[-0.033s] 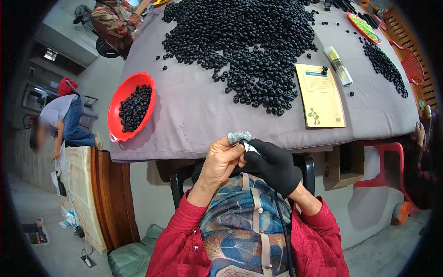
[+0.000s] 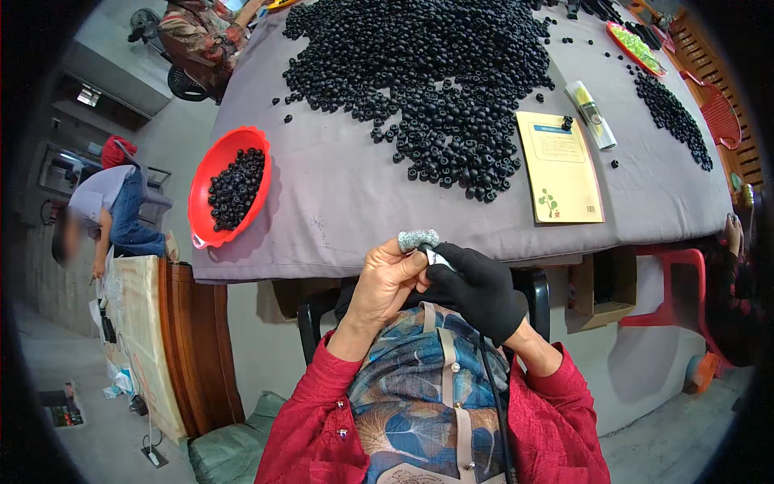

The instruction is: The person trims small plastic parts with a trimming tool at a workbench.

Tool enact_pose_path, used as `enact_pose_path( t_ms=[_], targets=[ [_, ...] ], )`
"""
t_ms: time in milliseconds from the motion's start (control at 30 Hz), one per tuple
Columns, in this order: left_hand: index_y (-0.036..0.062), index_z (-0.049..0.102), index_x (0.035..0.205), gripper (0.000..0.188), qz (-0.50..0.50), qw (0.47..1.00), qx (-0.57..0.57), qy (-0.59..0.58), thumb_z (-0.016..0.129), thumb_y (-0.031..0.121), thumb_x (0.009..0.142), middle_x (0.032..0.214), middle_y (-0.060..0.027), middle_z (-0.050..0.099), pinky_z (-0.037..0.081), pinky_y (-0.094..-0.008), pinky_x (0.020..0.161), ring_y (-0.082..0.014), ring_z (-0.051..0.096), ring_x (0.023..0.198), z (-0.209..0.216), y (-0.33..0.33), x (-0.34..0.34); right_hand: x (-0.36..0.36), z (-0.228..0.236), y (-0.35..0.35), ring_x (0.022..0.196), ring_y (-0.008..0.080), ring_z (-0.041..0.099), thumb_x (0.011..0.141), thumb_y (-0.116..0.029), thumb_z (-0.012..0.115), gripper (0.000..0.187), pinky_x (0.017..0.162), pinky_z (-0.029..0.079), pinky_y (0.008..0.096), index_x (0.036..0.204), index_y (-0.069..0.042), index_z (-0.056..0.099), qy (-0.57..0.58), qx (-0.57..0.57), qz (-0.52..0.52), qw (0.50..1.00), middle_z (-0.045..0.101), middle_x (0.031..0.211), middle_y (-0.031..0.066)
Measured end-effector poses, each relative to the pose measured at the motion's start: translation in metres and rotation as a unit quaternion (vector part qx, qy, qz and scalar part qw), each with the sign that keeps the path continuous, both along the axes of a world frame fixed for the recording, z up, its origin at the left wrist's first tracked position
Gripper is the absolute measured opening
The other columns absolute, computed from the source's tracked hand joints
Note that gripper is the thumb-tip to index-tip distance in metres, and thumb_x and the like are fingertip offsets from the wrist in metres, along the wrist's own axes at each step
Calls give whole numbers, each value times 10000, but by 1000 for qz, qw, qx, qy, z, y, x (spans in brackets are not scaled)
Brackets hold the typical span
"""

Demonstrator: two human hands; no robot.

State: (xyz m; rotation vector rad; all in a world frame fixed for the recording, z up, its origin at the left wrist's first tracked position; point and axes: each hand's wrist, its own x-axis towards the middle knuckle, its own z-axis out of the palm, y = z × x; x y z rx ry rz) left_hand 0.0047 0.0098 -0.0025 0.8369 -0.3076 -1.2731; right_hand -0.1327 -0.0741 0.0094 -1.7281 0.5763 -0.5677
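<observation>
In front of my body, just below the table's near edge, both hands meet with their fingers closed together. My left hand is bare apart from a grey knitted sleeve around one fingertip. A black glove covers my right hand, and a small white patch shows at its fingertips. Whatever sits between the pinched fingers is too small and too covered to name. Beyond them, a large heap of small black ring-shaped parts spreads over the grey tablecloth.
Left on the table, a red bowl holds more black parts. To the right lie a yellow booklet, a clear-and-white packet, a smaller black pile and a red tray. Other people sit around; a red chair stands right.
</observation>
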Motion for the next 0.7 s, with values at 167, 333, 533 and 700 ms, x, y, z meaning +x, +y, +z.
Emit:
enact_pose_path(
  t_ms=[167,333,533,700],
  targets=[
    [20,608,981,156,-2,1000,-1,-6,564,47,834,732,-33,606,476,-191,553,-79,560,599,3,0,0,-1,1,-1,650,189,612,789,-193,635,333,571,465,278,1094,-75,575,7,-9,12,1000,613,770,107],
    [20,607,987,162,-2,1000,-4,-11,567,53,833,733,-31,605,474,-190,554,-78,559,601,3,0,0,0,3,-1,654,193,614,779,-185,645,341,573,465,280,1092,-70,575,8,-15,14,1000,611,773,115],
    [25,607,997,169,-7,1000,-1,-9,563,52,835,715,-27,601,470,-186,550,-76,555,596,1,1,0,-1,6,-1,680,193,621,792,-193,631,332,594,472,284,1093,-65,573,11,-11,11,1000,617,793,115],
    [23,606,998,170,-4,1000,6,-21,557,51,839,690,-23,592,462,-183,548,-74,549,589,1,1,0,-1,8,-2,704,160,623,815,-171,607,319,617,481,265,1108,-53,564,-4,0,26,1000,630,833,110]
  ],
)
